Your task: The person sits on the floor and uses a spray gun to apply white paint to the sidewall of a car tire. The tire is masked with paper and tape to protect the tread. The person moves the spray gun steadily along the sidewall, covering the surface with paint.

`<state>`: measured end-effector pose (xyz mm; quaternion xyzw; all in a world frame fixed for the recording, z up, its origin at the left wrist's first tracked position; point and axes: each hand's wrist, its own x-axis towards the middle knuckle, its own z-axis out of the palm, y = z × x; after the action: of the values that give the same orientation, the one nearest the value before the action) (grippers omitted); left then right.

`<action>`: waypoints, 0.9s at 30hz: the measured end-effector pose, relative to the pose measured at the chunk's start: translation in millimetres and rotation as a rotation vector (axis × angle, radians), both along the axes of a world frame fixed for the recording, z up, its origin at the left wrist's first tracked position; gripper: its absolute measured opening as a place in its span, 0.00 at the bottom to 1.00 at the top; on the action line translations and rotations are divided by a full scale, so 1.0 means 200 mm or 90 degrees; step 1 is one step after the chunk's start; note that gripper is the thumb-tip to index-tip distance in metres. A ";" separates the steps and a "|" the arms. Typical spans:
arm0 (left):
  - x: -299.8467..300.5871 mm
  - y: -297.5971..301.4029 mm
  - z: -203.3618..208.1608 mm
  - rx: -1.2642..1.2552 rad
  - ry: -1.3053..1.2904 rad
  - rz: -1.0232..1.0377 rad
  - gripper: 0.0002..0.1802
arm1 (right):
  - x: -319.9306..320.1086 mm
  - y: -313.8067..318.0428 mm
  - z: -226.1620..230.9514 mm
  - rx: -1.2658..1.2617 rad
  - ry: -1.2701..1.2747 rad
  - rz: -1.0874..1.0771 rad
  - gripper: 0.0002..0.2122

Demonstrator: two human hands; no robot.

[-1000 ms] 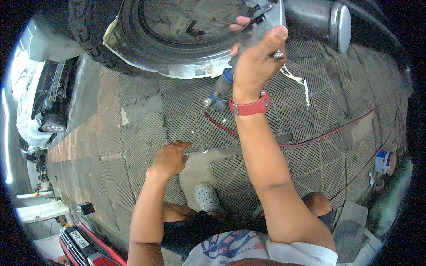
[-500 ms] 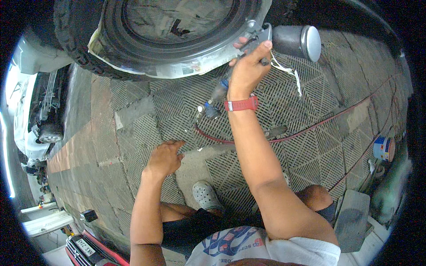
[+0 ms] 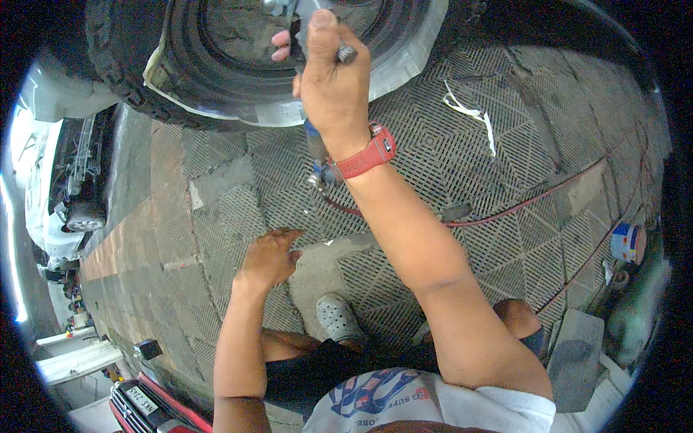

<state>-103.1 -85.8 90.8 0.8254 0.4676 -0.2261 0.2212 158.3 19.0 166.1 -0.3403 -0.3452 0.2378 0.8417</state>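
My right hand [image 3: 336, 86], with a red watch on its wrist, is wrapped round a spray gun [image 3: 304, 10] at the top of the view. The gun's head is partly cut off by the upper edge, and its cup is out of sight. A blue fitting and a metal connector [image 3: 315, 180] hang below the handle, joined to a red air hose [image 3: 498, 216]. Behind the gun is a large wheel [image 3: 119, 83] with masking paper [image 3: 271, 115] around its rim. Lower down, my left hand [image 3: 268, 258] hovers with fingers stretched and thumb apart, holding nothing.
The hose runs right across grey floor tiles. A white strip [image 3: 473, 114] lies near the wheel. A blue-and-white can [image 3: 627, 243] and a grey panel [image 3: 575, 353] are at right. Vehicles stand at left, including a red one [image 3: 155, 408] at lower left.
My right hand has swung the spray gun left and upward, in front of the wheel's middle; its cup has left the view. The hose end shifted slightly left. My left hand stays put.
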 end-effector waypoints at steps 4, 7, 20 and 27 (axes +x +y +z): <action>-0.03 0.00 -0.02 0.016 0.005 -0.001 0.27 | -0.05 0.02 0.02 -0.025 0.029 0.089 0.25; -0.04 0.00 -0.01 -0.005 0.001 0.006 0.27 | -0.05 0.04 0.00 -0.030 0.048 0.111 0.25; -0.07 0.01 -0.02 0.039 -0.012 -0.041 0.28 | -0.04 -0.04 0.01 -0.032 -0.061 0.078 0.29; -0.04 0.00 0.02 0.030 0.001 -0.039 0.28 | -0.19 -0.08 0.02 -0.073 0.066 0.183 0.25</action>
<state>-110.8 -85.7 95.4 0.8440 0.4476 -0.2224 0.1945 120.8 3.0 170.3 -0.3219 -0.3324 0.3923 0.7950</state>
